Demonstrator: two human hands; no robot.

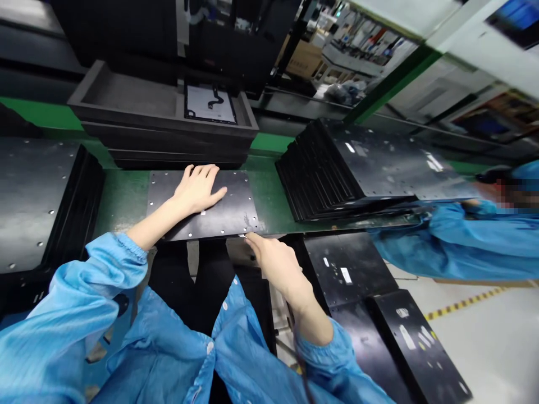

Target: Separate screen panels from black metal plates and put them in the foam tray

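A dark, flat rectangular panel (pixel 231 210) with small holes along its edges lies on the green bench in front of me. My left hand (pixel 197 189) rests on top of it, palm down, fingers stretched out and thumb apart. At the panel's near right corner, my right hand (pixel 275 261) is closed in a pinch. A small bright tip shows by its fingertips against the panel's front edge. What it belongs to is hidden in the hand.
Behind the panel stand stacked grey foam trays (pixel 168 120), the top one holding a white-faced screen part (pixel 209 104). Dark panel stacks flank me, left (pixel 31 196) and right (pixel 328 174). More black panels (pixel 351 269) lie lower right. A co-worker's blue sleeve (pixel 455 241) reaches in.
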